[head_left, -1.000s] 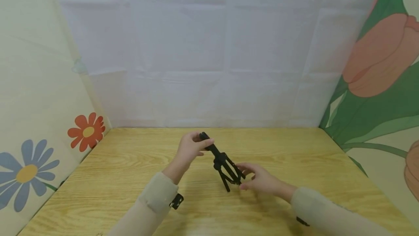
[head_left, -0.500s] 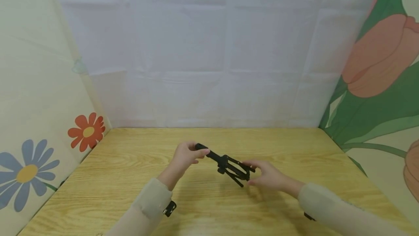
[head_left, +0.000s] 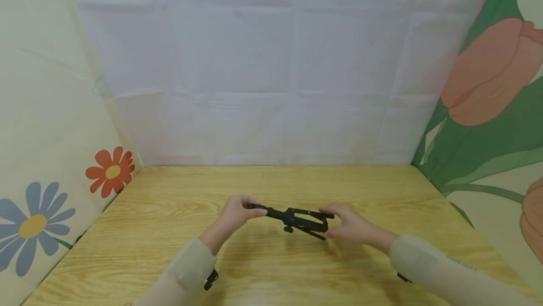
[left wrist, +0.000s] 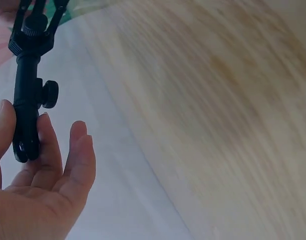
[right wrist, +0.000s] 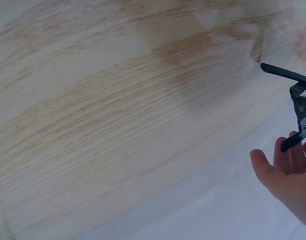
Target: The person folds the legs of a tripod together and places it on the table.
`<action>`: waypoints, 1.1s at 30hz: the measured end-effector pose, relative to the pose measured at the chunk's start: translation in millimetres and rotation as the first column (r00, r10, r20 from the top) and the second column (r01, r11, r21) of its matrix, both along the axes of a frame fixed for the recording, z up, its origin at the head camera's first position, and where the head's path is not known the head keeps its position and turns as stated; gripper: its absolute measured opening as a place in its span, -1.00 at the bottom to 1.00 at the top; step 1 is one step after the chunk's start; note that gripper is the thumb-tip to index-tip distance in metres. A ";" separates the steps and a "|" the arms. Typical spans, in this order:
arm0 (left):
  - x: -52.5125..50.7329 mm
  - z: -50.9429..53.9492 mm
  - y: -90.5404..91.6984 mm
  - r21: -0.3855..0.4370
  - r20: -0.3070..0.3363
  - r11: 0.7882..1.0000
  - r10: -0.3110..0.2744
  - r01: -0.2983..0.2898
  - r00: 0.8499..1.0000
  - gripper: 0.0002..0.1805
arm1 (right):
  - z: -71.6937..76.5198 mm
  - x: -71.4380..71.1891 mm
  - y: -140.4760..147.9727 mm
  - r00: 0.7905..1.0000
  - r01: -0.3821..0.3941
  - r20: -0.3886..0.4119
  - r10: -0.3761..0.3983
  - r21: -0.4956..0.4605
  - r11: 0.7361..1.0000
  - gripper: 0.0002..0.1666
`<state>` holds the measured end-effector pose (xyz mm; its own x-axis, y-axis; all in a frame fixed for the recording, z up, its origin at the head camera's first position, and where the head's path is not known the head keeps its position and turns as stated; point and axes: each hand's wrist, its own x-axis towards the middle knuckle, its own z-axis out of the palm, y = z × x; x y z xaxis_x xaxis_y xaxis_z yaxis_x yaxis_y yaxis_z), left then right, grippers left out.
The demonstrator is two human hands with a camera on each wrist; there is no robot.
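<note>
A small black tabletop tripod point(head_left: 277, 213) with a side knob is held nearly level above the table, its legs partly spread to the right. My left hand point(head_left: 233, 211) pinches the narrow head end between thumb and fingers; the left wrist view shows this tripod point(left wrist: 27, 95) gripped near its tip, other fingers curled loosely. At the leg end, my right hand point(head_left: 349, 225) holds the tripod, index finger on the far leg and thumb by the lower end of the centre. In the right wrist view, a leg point(right wrist: 292, 141) lies against the fingers; the thumb is out of frame.
The wood-grain table point(head_left: 178, 193) stretches below both hands. A white cloth backdrop point(head_left: 263, 61) rises behind it. Floral panels stand at either side, with a red flower point(head_left: 112, 172) on the left and a pink tulip point(head_left: 488, 75) on the right.
The tripod has swung from a steep slant to nearly level. My left hand has come down and slightly left with the head end; the right hand has moved a little right.
</note>
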<state>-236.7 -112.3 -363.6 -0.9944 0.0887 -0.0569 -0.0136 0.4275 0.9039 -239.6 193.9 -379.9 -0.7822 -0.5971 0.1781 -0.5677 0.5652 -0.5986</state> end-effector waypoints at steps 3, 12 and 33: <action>0.6 -5.5 -2.2 -0.013 -0.002 1.000 -0.012 0.012 1.000 -0.66 | -0.2 -1.3 0.6 1.000 -0.006 -0.014 0.006 0.013 1.000 -0.30; 0.9 -15.8 -5.5 -0.043 -0.017 0.999 -0.033 0.032 0.999 -0.72 | -0.9 -3.4 -0.1 0.999 -0.016 -0.045 0.016 0.021 1.000 -0.31; -3.0 -36.3 -12.9 -0.216 -0.024 0.967 -0.143 0.134 0.989 -0.83 | -10.4 -1.1 -7.3 0.999 0.005 -0.053 -0.001 0.077 0.997 -0.29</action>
<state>-239.7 -125.2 -399.9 -0.9752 0.2155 -0.0509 0.0928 0.6060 0.7900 -240.7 186.6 -390.3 -0.7749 -0.6079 0.1730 -0.5954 0.6102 -0.5227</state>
